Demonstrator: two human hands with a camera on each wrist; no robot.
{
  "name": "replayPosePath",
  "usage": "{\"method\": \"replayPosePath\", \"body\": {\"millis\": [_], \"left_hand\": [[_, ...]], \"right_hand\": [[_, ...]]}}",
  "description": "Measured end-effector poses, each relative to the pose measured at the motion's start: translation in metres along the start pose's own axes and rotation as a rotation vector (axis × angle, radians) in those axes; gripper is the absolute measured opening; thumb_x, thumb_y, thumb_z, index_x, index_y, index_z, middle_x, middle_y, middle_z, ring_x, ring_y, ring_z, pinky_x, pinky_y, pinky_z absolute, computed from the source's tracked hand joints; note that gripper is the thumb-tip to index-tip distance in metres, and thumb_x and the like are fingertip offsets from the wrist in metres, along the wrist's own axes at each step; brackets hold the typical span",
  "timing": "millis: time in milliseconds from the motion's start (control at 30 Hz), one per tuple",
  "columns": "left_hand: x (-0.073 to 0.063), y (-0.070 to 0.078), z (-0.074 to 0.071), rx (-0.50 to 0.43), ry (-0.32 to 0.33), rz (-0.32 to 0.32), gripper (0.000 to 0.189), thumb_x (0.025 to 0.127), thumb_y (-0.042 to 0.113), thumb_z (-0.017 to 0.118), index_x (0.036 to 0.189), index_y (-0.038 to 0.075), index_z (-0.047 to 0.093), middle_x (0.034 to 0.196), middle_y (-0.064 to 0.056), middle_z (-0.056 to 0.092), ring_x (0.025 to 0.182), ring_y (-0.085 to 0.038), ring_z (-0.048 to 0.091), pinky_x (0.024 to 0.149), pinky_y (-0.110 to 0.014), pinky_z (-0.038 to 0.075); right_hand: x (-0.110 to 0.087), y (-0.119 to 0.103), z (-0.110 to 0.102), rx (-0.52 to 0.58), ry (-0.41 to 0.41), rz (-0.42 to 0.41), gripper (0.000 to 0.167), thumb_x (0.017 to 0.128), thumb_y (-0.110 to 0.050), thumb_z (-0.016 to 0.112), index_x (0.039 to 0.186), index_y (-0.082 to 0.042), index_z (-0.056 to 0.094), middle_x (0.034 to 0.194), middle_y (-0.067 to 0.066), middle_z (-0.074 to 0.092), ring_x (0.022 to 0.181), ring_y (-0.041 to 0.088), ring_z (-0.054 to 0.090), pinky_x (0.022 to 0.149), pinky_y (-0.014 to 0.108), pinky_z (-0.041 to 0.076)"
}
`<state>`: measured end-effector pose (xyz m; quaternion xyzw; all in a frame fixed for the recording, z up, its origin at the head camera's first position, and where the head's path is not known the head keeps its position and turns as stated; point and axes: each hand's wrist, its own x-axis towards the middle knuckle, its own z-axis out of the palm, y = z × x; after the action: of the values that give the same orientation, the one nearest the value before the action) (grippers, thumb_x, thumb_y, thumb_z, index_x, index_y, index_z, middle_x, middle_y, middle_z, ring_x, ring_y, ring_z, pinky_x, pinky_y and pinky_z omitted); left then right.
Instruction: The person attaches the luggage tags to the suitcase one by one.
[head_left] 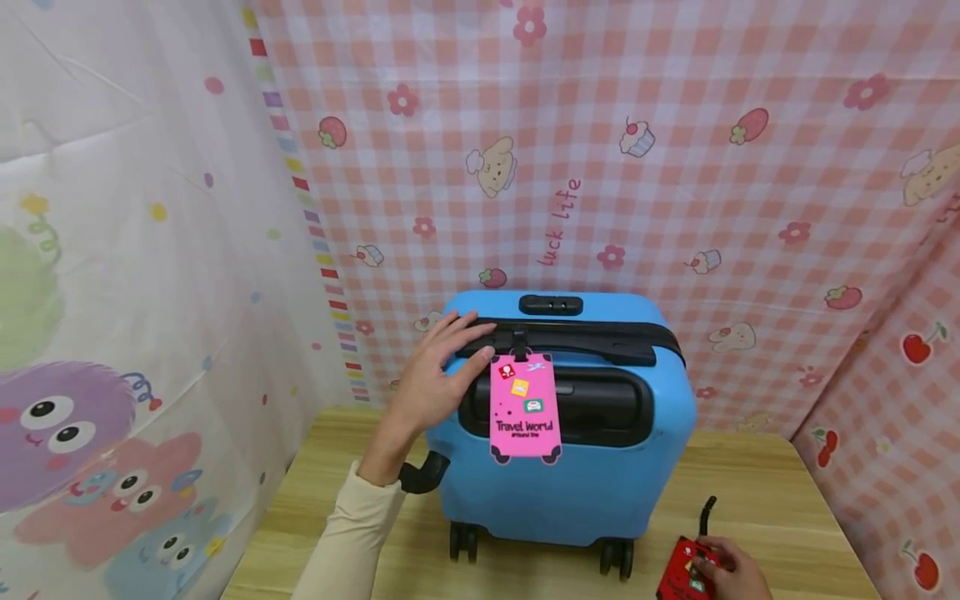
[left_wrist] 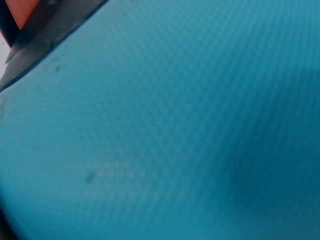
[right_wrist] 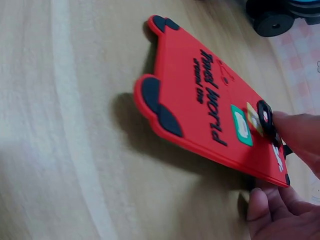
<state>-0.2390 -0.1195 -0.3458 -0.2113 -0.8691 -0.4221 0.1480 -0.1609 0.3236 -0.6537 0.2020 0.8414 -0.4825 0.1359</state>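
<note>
A blue suitcase (head_left: pixel 540 496) stands upright on its wheels, with a pink luggage tag (head_left: pixel 525 408) hanging by a black strap from its black top handle (head_left: pixel 592 343). My left hand (head_left: pixel 433 375) rests on the suitcase's upper left edge, fingers extended across the handle's end and thumb beside the pink tag. In the left wrist view the blue shell (left_wrist: pixel 150 125) fills nearly everything. Low on the right, my right hand (head_left: pixel 737 571) pinches a red luggage tag (right_wrist: pixel 195 95), thumb on its printed face and fingers underneath. Its black strap (head_left: pixel 707 515) sticks up past the hand.
Wood-grain boards (head_left: pixel 750 467) lie under the suitcase. A pink checked curtain (head_left: pixel 600 142) hangs behind it, and a white cartoon-print sheet (head_left: pixel 165 275) hangs on the left. A black curved piece (head_left: pixel 425 473) juts from the suitcase's left side.
</note>
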Motion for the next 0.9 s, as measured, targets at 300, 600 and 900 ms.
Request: {"method": "replayPosePath", "body": {"millis": [300, 600, 900], "left_hand": [[-0.0003, 0.0010, 0.0008, -0.002, -0.001, -0.002, 0.043, 0.098, 0.045, 0.057, 0.136, 0.026, 0.062, 0.155, 0.003, 0.042, 0.151, -0.022, 0.021, 0.117, -0.061, 0.018], [0.0005, 0.0008, 0.0000, -0.001, 0.006, 0.011, 0.042, 0.099, 0.043, 0.058, 0.136, 0.024, 0.062, 0.155, 0.000, 0.043, 0.150, -0.023, 0.022, 0.117, -0.061, 0.019], [0.0008, 0.0008, 0.0003, -0.004, 0.002, -0.002, 0.042, 0.099, 0.043, 0.058, 0.136, 0.025, 0.062, 0.155, 0.002, 0.042, 0.150, -0.022, 0.022, 0.117, -0.060, 0.018]], "right_hand": [[-0.0058, -0.0026, -0.0008, 0.112, -0.015, 0.054, 0.065, 0.088, -0.042, 0.073, 0.132, 0.003, 0.058, 0.105, 0.019, 0.068, 0.083, 0.023, 0.063, 0.067, 0.038, 0.052], [-0.0020, 0.0007, -0.0003, 0.112, -0.033, 0.038, 0.088, 0.076, -0.059, 0.078, 0.135, 0.002, 0.055, 0.115, 0.027, 0.063, 0.082, 0.022, 0.064, 0.068, 0.039, 0.055], [-0.0066, 0.0000, 0.0024, 0.188, -0.005, 0.040, 0.088, 0.069, -0.048, 0.087, 0.134, 0.002, 0.057, 0.111, 0.025, 0.065, 0.079, 0.023, 0.066, 0.068, 0.041, 0.057]]}}
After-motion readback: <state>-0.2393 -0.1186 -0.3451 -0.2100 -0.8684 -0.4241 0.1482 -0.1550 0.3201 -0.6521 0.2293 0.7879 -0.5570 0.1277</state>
